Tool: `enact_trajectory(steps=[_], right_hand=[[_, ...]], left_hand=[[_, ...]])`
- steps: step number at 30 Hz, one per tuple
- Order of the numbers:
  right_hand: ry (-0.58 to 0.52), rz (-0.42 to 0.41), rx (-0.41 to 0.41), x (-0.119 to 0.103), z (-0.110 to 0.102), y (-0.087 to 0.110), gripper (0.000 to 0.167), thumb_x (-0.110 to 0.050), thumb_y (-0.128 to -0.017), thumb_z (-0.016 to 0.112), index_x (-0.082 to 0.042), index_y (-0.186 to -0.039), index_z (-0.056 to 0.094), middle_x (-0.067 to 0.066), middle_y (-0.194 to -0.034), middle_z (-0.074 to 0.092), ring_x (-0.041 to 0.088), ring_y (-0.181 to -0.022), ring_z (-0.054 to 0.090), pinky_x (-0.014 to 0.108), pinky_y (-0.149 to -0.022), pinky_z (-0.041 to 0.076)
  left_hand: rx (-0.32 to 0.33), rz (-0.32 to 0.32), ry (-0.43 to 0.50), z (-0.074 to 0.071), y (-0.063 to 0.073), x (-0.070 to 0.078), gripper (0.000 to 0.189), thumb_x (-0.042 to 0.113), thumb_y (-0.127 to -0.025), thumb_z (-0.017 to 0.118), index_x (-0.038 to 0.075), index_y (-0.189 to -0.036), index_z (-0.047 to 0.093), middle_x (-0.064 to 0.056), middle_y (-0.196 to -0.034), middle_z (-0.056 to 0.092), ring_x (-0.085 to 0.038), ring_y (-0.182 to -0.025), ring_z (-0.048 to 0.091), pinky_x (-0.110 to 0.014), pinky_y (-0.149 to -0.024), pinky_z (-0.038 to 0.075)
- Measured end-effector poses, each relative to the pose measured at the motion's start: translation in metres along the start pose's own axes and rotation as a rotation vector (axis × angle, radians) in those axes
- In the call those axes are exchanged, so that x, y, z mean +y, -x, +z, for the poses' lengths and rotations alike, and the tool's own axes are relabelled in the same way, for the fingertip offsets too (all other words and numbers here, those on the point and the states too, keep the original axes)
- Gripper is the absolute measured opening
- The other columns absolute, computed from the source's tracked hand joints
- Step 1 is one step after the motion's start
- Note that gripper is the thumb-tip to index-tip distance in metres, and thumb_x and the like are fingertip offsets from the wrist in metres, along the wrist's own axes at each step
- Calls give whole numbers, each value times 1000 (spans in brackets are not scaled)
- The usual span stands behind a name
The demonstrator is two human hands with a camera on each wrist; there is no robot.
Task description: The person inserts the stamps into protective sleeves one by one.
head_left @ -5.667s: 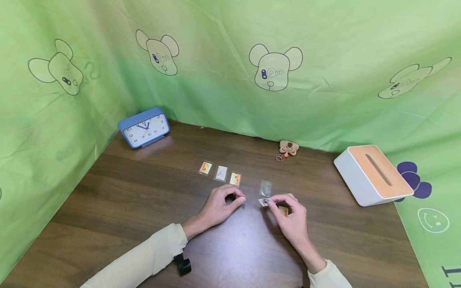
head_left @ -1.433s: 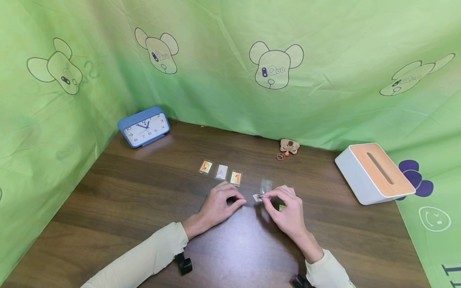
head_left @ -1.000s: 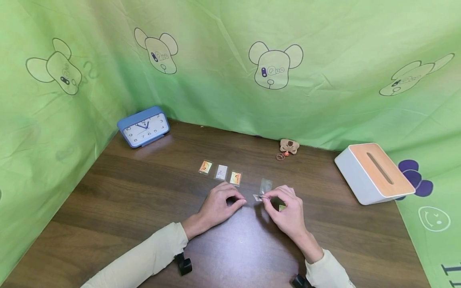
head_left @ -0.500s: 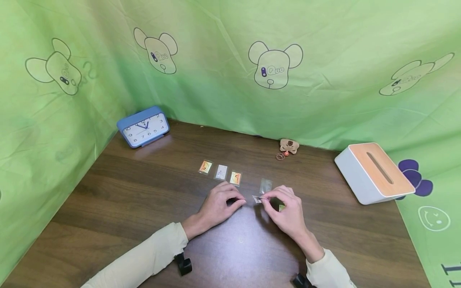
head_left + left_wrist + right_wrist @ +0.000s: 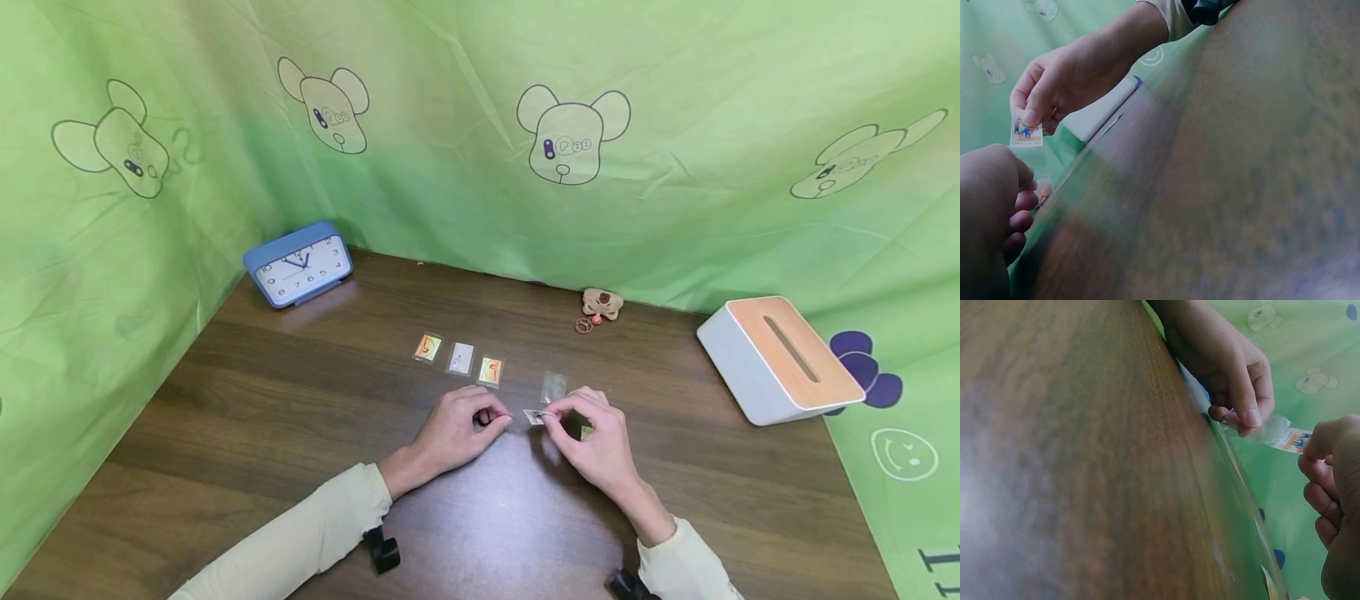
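Observation:
My right hand [image 5: 596, 433] pinches a small stamp [image 5: 1027, 132] by one end, its coloured picture showing in the left wrist view. Facing it, my left hand [image 5: 465, 425] pinches a small clear plastic sleeve [image 5: 1272, 429] between thumb and fingertips. In the right wrist view the sleeve's mouth overlaps the stamp's free end. Both hands are close over the table. Another stamp [image 5: 586, 432] is partly hidden behind my right hand, and a loose clear sleeve [image 5: 554, 386] lies just beyond the fingers.
Three sleeved stamps lie in a row: an orange one [image 5: 428, 347], a pale one [image 5: 461, 359] and another orange one [image 5: 491, 372]. A blue clock [image 5: 300, 265] stands back left, a brown bear-shaped trinket [image 5: 602, 304] at the back, a tissue box [image 5: 780, 362] at right.
Since the earliest frame my right hand has brought the stamp left, closer to the left hand. In the last second the stamp has only shifted and tilted slightly; my left hand has hardly moved.

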State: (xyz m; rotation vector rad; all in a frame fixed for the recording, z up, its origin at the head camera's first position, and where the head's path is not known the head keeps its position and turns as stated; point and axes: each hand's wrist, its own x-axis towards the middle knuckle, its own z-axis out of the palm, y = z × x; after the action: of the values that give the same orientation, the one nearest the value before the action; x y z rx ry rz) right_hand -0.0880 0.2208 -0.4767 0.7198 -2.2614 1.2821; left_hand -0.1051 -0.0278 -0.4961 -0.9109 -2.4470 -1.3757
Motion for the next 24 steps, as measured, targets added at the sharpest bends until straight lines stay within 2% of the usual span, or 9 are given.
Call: enact_trajectory(steps=[4,7,12,16,19,24], right_hand=[[-13,-2,5,-1,1,0,14,-22,-100,81,-10,-91,82,-4,-86,79,16,-81,68,20,-86,43],[-20,2,7,-1,3,1,9,-17,-97,84,-10,-91,82,-3,-86,79,18,-81,68,20,-87,43],[-10,7,15,1,6,5,6,-7,-91,88,-8,-90,82,0,-86,79,21,-82,69,21,-87,43],[26,21,36,0,8,6,23,7,-79,89,-11,-91,82,0,-83,78,22,-78,68,28,-80,45],[46,65,44,-3,8,6,23,6,-78,90,-11,-91,82,-3,-81,75,22,-75,66,33,-75,45],[44,133,46,-6,9,7,22,4,-81,90,-13,-92,83,-5,-82,74,20,-76,66,34,-74,48]], left_hand=[[-32,-58,78,0,-1,1,6,6,-96,81,10,-101,83,5,-83,69,-4,-75,61,-20,-69,55],[-54,-78,98,0,-1,1,9,6,-96,81,9,-104,84,5,-83,69,-2,-74,60,-21,-69,55],[-60,-110,117,2,-1,1,4,13,-100,82,11,-97,84,5,-81,69,0,-74,58,-21,-68,55],[-52,-127,132,3,-1,0,10,16,-100,83,9,-94,83,5,-82,69,1,-74,58,-21,-68,55],[-38,-130,140,3,-1,0,6,13,-98,85,9,-94,84,5,-82,70,1,-73,58,-21,-67,55],[-7,-130,154,2,-1,0,4,9,-95,88,12,-92,86,5,-80,71,1,-73,59,-22,-66,55]])
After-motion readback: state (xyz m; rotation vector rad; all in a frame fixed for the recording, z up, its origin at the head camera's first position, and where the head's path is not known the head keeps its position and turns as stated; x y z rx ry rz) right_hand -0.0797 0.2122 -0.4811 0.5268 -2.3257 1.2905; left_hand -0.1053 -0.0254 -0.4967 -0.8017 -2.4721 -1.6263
